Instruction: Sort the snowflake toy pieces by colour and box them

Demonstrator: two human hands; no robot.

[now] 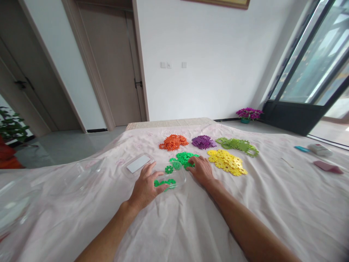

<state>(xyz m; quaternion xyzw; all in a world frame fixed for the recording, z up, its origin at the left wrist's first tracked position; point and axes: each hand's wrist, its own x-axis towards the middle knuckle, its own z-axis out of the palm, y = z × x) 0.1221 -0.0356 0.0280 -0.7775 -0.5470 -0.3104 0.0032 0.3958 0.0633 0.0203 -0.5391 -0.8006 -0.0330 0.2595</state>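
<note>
My left hand (147, 183) grips the left side of a clear plastic box (183, 179), its thumb and fingers apart around the wall. Several green interlocking discs (169, 169) with notched edges lie in the box. Just beyond its right corner is a heap of more green discs (183, 157). My right hand (202, 169) reaches into that heap, fingers and thumb curled around some of the discs; its fingertips are partly hidden. To the right of this hand lies a pile of yellow discs (226, 162).
Behind are piles of orange discs (173, 142), purple discs (202, 142) and light green discs (240, 145). A clear lid with a white label (138, 162) lies left of the box. More clear containers (81, 174) stand at far left. A pink cloth (327, 167) lies far right.
</note>
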